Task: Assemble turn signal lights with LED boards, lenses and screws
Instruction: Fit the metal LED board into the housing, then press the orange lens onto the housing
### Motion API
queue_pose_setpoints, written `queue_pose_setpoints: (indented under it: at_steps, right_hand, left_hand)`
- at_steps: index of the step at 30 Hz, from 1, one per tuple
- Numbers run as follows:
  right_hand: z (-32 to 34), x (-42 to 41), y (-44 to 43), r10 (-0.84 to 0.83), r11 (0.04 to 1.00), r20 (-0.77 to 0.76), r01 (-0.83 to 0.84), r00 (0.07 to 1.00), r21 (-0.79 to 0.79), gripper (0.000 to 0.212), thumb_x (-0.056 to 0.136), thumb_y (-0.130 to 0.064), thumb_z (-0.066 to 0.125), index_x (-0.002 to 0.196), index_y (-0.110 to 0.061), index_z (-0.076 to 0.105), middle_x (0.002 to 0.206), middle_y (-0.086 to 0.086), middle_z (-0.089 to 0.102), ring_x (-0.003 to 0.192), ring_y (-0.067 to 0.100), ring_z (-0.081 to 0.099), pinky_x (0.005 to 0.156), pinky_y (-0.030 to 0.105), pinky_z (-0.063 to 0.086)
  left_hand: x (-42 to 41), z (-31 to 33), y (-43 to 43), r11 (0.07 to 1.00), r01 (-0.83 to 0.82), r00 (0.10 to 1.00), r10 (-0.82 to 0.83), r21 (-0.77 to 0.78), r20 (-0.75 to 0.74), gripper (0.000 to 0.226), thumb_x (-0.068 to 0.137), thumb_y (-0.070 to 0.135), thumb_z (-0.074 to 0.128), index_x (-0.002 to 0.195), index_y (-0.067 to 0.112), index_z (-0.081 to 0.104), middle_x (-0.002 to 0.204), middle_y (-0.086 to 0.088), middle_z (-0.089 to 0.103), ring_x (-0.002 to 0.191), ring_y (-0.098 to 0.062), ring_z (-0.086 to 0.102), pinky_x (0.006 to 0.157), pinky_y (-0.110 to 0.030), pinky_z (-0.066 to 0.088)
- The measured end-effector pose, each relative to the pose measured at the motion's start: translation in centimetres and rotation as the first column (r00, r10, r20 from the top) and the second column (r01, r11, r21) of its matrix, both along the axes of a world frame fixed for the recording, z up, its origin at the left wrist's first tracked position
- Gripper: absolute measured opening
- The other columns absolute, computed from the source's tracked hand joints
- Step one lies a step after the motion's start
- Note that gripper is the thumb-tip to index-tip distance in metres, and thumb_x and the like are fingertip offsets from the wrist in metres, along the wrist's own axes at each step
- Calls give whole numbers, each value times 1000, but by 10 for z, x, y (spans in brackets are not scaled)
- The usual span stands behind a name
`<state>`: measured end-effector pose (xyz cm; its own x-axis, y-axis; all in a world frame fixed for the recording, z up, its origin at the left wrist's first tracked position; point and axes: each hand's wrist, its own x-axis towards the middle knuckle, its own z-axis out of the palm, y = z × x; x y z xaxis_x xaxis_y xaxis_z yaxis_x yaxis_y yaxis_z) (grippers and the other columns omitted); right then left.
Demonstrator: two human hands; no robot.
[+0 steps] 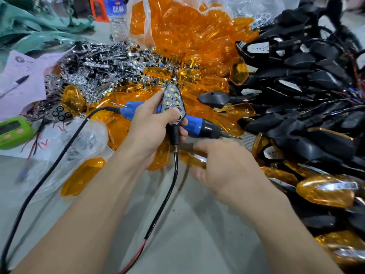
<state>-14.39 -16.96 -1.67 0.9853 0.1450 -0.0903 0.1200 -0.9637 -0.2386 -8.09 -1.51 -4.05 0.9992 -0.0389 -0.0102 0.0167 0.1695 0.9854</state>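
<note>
Holding a black turn signal housing (173, 104) upright at centre, the left hand (152, 129) is wrapped around its lower body and stem, thumb pressed on the face; a chrome reflector with LEDs sits in the housing, no lens on it. A black lead (171, 186) hangs from the stem toward the near edge and ends in red wire. Right hand (223, 165) is just right of and nearer than the left, blurred, fingers curled loosely over an amber lens (194, 158) on the table; cannot tell whether it actually grips it. Blue electric screwdriver (194, 123) lies behind the left hand, bit pointing right, its black cord (59, 153) trailing off to the near left. Heap of loose amber lenses (199, 46) far centre, spilling from a clear bag. Pile of chrome reflectors (98, 66) far left of that. Stack of black housings (308, 95) along the right side; finished amber-lensed lights (325, 189) near right. Green timer (12, 132) and a pen (18, 82) on pink paper at far left. Water bottle (117, 16) at the far edge.
</note>
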Motion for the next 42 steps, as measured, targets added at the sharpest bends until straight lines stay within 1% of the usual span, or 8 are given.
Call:
queue_pose_setpoints:
  at_steps: [4,7,12,16,20,32,37,42]
  right_hand:
    - [-6,4,1,77,997,38,-77,996,-9,36,94,-37,67,129,-37,62,109,-7,68,101,20,62,87,34,45]
    - [-9,7,-17,-112,959,228,45,967,280,36,86,-25,78,119,-38,71,89,-19,65,86,12,64,81,30,55]
    - [-8,29,-10,-315,518,168,21,934,855,45,69,-28,82,113,-31,77,95,-28,76,88,0,74,80,23,61]
    - [-17,44,21,-274,200,98,-43,957,979,41,75,-14,82,115,-23,79,100,-10,81,93,9,77,80,34,64]
    - [-28,45,33,-277,119,75,-44,958,992,28,78,-15,82,94,-38,80,96,-13,80,95,8,77,81,29,61]
    - [-33,47,17,-240,-87,-47,27,970,996,36,85,-3,80,120,-12,76,106,-2,81,101,16,77,79,26,61]
    - [-35,48,16,-232,-74,-27,10,972,997,37,85,-3,81,120,-12,76,106,-3,81,102,15,77,80,26,62]
    - [-36,48,17,-248,-48,-36,25,968,999,37,83,-4,83,119,-11,77,104,-3,81,100,16,77,86,32,63]
  left_hand:
    - [2,0,2,998,-58,998,58,28,-18,45,101,0,59,145,12,55,94,-14,76,61,-28,71,59,-36,61]
    - [2,0,0,995,-79,997,80,56,-17,49,99,-1,63,145,17,58,114,-11,76,83,-26,78,65,-39,63]
    - [1,-3,-3,996,-66,996,63,57,66,43,96,-4,63,129,23,70,110,-8,78,95,-31,74,64,-43,64]
    - [-1,-4,-8,997,-62,974,52,38,221,46,92,-8,65,122,25,74,109,-1,80,102,-24,76,80,-31,62]
    - [0,-8,-7,988,-123,951,89,97,297,52,87,2,66,123,39,71,114,8,78,108,-13,74,91,-31,60]
    - [0,-2,-8,982,15,978,-54,190,201,43,96,38,56,119,75,56,128,24,70,123,0,64,103,-27,51]
    - [-1,-2,-6,999,38,995,-36,-16,97,42,92,26,54,103,61,75,124,13,75,121,-11,68,108,-45,50]
    - [0,2,1,989,87,995,-91,-124,-30,34,93,24,59,121,30,76,117,-7,77,100,-20,73,85,-42,54]
